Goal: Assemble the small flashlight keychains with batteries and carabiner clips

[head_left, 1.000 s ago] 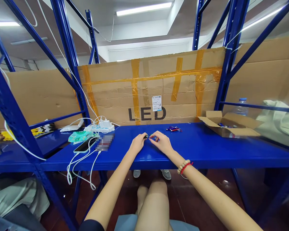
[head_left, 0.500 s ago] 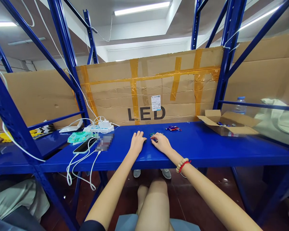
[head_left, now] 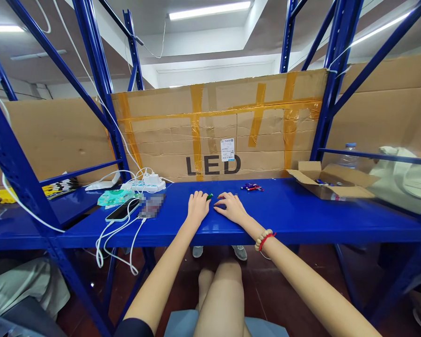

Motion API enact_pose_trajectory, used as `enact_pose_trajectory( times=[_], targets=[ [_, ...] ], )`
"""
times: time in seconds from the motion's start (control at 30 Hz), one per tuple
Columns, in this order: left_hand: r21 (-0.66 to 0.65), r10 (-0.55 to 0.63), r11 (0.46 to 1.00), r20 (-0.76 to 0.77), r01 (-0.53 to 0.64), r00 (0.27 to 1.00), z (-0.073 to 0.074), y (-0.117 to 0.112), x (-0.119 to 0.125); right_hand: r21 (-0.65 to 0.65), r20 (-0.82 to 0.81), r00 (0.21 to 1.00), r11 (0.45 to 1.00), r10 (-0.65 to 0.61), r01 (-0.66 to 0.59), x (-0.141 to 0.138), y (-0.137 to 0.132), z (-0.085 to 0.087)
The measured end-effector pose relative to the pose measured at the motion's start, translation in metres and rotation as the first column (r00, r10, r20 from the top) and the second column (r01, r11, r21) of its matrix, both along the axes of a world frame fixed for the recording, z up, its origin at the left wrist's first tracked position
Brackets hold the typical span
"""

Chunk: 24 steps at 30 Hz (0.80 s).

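Observation:
My left hand (head_left: 197, 207) rests low over the blue tabletop with its fingers curled. A small green piece (head_left: 209, 197) with a dark end sticks out by its thumb and index finger; its exact kind is too small to make out. Just to the right, my right hand (head_left: 232, 208) has thumb and fingers apart, and nothing shows between them. A little pile of small red, blue and purple pieces (head_left: 252, 187) lies beyond my right hand, towards the cardboard at the back.
An open cardboard box (head_left: 331, 191) with small items stands on the right. At left lie a phone (head_left: 122, 210), white cables (head_left: 101, 241), a power strip (head_left: 147, 186) and a teal packet (head_left: 114, 197). A taped cardboard panel (head_left: 154, 140) closes the back; blue posts (head_left: 326, 112) frame the table (head_left: 301, 220).
The dark piece at my right fingers no longer shows, and that hand's fingers have spread. The green piece now shows higher at my left fingers. The view has shifted slightly.

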State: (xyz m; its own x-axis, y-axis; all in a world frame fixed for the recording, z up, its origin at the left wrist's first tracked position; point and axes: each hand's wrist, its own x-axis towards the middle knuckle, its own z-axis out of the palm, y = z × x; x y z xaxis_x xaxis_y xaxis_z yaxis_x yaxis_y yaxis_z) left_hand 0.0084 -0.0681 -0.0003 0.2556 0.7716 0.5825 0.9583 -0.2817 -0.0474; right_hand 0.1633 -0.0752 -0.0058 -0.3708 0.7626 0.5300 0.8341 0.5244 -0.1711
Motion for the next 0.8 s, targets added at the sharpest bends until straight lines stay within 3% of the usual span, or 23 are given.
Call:
enact_pose_trajectory(
  times=[0.1, 0.37, 0.67, 0.8],
  targets=[
    [-0.006, -0.066, 0.998, 0.010, 0.066, 0.998, 0.0013, 0.0000, 0.0000, -0.047, -0.043, 0.995, 0.995, -0.086, 0.084, -0.0003, 0.0008, 0.0009],
    [-0.089, -0.215, 0.972, 0.056, 0.219, 0.975, 0.0075, -0.0063, 0.0001, -0.014, -0.009, 0.996, 0.996, -0.093, 0.092, 0.0007, 0.0045, -0.0011],
    [-0.079, -0.220, 0.970, 0.121, 0.230, 0.968, 0.0022, -0.0034, -0.0007, 0.047, -0.109, 0.992, 0.997, 0.060, -0.055, -0.0005, -0.0008, 0.0005],
    [-0.079, -0.228, 0.968, 0.123, 0.238, 0.966, 0.0025, -0.0039, -0.0008, 0.133, -0.233, 0.972, 0.991, 0.009, 0.023, 0.0002, -0.0027, 0.0018]
  ],
)
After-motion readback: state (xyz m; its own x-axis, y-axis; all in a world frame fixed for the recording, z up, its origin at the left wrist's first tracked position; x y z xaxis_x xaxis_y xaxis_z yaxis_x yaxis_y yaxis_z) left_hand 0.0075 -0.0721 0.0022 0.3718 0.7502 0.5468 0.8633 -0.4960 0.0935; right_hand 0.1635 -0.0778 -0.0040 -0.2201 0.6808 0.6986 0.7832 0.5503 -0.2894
